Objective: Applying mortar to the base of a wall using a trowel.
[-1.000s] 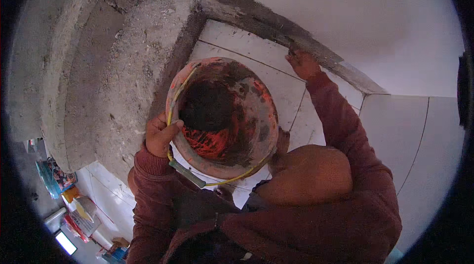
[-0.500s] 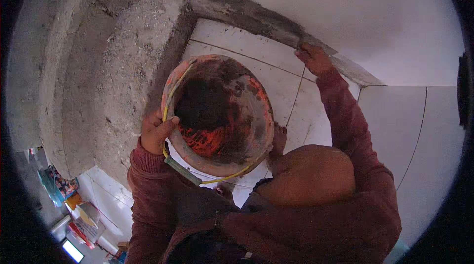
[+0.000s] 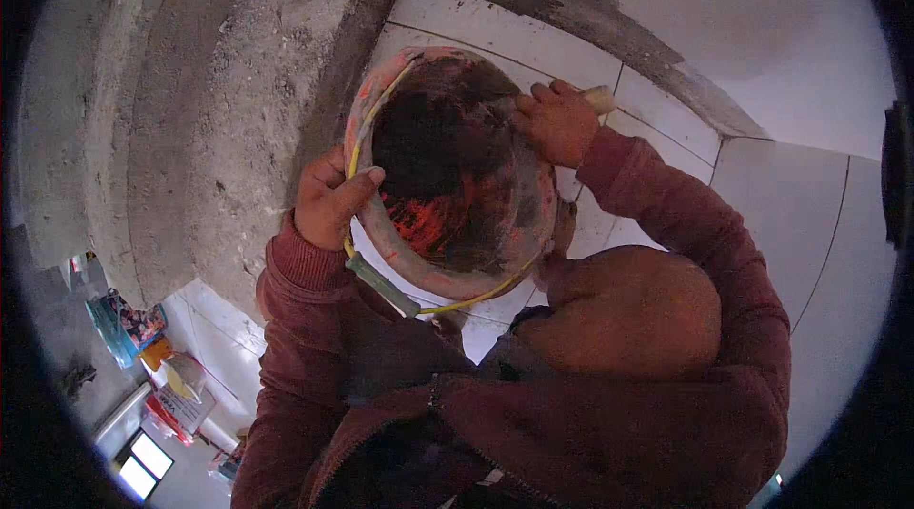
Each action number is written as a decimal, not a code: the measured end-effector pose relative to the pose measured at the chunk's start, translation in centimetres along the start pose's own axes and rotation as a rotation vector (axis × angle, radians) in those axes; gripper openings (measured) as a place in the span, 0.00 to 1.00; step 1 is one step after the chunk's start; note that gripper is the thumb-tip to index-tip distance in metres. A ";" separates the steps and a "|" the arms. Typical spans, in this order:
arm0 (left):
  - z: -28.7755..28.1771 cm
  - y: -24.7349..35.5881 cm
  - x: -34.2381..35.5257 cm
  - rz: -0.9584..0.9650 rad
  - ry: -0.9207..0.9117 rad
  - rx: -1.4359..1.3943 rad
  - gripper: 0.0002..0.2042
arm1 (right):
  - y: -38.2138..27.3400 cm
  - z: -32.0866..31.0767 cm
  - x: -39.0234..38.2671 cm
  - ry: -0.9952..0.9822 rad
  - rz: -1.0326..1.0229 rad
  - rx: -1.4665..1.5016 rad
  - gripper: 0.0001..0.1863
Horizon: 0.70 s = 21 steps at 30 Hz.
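A mortar-crusted orange bucket (image 3: 407, 254) is tilted in front of me, its mouth facing up at me. Dark wet mix (image 3: 419, 152) lies inside, with orange scrapes showing on the wall. My left hand (image 3: 331, 197) is closed on the left rim, thumb over the edge by the yellow wire handle (image 3: 466, 303) and its green grip (image 3: 381, 285). At the bucket's right rim, my right hand (image 3: 560, 123) is wrapped round a trowel, whose pale handle (image 3: 600, 99) sticks out to the right. The trowel's blade is hard to make out against the bucket.
Rough concrete steps (image 3: 276, 80) rise close on the left. White floor tiles (image 3: 495, 21) run under the bucket to a wall with a grey mortar strip (image 3: 609, 23) along its base. My bent bare knee (image 3: 633, 314) is close at right. Various items (image 3: 143, 328) lie far lower left.
My right hand has come from beside the wall base back to the bucket's right rim, with the trowel. The bucket and my left hand appear shifted up and right in view.
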<state>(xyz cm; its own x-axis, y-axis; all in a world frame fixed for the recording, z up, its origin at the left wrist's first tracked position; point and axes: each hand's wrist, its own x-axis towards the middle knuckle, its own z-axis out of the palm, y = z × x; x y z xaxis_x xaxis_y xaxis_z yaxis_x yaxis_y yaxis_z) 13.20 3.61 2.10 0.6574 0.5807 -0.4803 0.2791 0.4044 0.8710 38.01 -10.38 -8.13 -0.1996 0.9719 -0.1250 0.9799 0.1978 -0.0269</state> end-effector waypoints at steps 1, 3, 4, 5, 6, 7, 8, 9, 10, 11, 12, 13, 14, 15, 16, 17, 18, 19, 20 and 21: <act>0.1 -0.1 0.0 0.007 -0.012 -0.032 0.03 | -0.3 0.1 0.0 0.002 0.003 0.000 0.22; 0.0 -0.5 -0.1 0.024 0.016 0.017 0.02 | -1.7 -0.1 0.0 -0.135 0.050 0.151 0.22; 0.1 -0.6 -0.2 0.040 0.044 0.065 0.02 | -2.4 0.8 0.1 -0.134 0.047 0.151 0.22; 0.4 -0.5 -0.2 0.042 0.041 0.064 0.02 | -3.2 2.3 0.1 0.033 0.024 0.139 0.23; 0.8 -0.5 -0.2 0.040 0.059 0.052 0.02 | -3.8 2.7 0.2 0.196 -0.003 0.125 0.24; 1.0 -0.4 -0.2 0.037 0.077 0.040 0.02 | -4.1 2.4 0.0 0.193 -0.002 0.122 0.24; 1.0 -0.3 -0.3 0.039 0.077 0.040 0.02 | -4.5 1.0 0.0 -0.017 0.071 0.336 0.22; 1.0 -0.2 -0.4 0.015 0.069 0.040 0.02 | -4.6 0.2 0.0 -0.230 0.146 0.548 0.21; 1.0 -0.1 -0.3 -0.007 0.061 0.040 0.02 | -4.2 0.2 -0.3 -0.229 0.147 0.546 0.21; 0.9 -0.1 -0.4 -0.004 0.066 0.043 0.02 | -3.9 0.1 -0.6 -0.173 0.140 0.557 0.19; 0.7 -0.3 -0.4 -0.002 0.069 0.028 0.02 | -3.6 0.1 -0.9 -0.117 0.132 0.567 0.17; 0.6 -0.5 -0.4 0.000 0.071 0.013 0.02 | -3.3 -0.2 -1.3 -0.112 0.129 0.566 0.17; 0.4 -0.4 -0.1 0.011 0.069 0.014 0.02 | -2.8 -0.7 -1.7 0.057 0.110 0.608 0.16; -0.1 -0.3 0.0 0.016 0.056 0.034 0.03 | -2.3 -1.0 -2.2 0.227 0.090 0.645 0.15; -0.7 -0.2 0.0 0.021 0.043 0.054 0.03 | -2.0 -0.8 -2.6 0.234 0.091 0.634 0.15; -1.3 -0.7 0.4 0.039 0.023 0.049 0.03 | -1.4 -0.3 -3.3 0.225 0.125 0.638 0.14; -1.9 -1.3 0.5 0.048 0.039 0.003 0.03 | -0.9 0.1 -4.1 0.215 0.154 0.646 0.14; -2.2 -1.7 0.6 0.056 0.054 -0.043 0.04 | -0.5 0.3 -4.7 0.218 0.166 0.626 0.14; -2.2 -1.6 0.5 0.065 0.036 -0.050 0.04 | -0.4 0.6 -5.4 0.231 0.187 0.653 0.13; -2.1 -1.3 0.3 0.038 0.079 -0.035 0.04 | -0.1 0.8 -6.0 0.243 0.208 0.679 0.13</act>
<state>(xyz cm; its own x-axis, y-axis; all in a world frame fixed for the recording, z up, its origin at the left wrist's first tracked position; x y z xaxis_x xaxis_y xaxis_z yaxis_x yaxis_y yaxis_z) 11.54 4.77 0.60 0.6091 0.6497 -0.4549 0.2297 0.4045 0.8852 39.13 -16.34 -8.19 0.0723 0.9970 0.0263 0.7650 -0.0385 -0.6429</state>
